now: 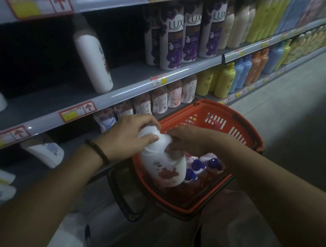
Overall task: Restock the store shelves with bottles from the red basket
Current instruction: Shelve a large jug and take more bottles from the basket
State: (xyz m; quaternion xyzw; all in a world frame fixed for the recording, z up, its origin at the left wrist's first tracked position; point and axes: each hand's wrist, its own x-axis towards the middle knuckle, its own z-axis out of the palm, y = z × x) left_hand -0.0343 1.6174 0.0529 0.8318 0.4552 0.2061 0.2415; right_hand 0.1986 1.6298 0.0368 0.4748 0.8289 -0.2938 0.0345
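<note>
This is a dim shop aisle with long grey shelves [61,102] on the left and a pale floor [299,96] on the right. The red basket [205,111] sits low in front of the shelves, between the person's two arms, and its black handle [123,198] hangs down on the near side. Both hands meet over the basket. The left grip [128,135] is curled round the cap end of a white bottle [165,169] with red flowers on it. The right grip [190,140] is wrapped round the same bottle from the other side, just under the cap, with the thumb lying across it. The white bottle is tilted, cap up toward the shelves, and its bottom end is down at the left side of the basket. Under it in the basket lie more bottles with blue caps [195,167]. On the middle shelf one tall white bottle [93,55] stands alone, well apart from a row of purple Lux bottles [189,32]. On the shelf below are pink pouches [158,98] and yellow bottles [224,79], just behind the basket. A dark bracelet [98,148] is on the left wrist.
</note>
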